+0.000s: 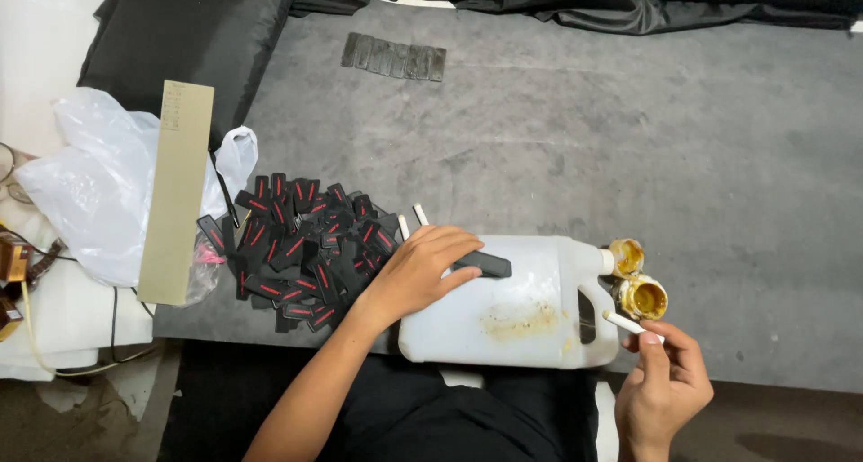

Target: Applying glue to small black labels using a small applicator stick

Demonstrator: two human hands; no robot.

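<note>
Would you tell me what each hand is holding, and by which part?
Right hand pinches a white stick by its near end. Left hand presses a black strip flat on the jug.

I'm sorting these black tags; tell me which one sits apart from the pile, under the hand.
The plain black tag lying on the white jug, pressed under the left hand fingertips. The others lie heaped on the grey table and show red stripes.

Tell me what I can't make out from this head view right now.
- Black strip on the white jug: the left hand covers its near end.
- White stick: its lower end is hidden in the right hand; the tip blends into the yellow-stained cap.
- White plastic bag: contents hidden.
- Items at the left edge: cut off.
</note>
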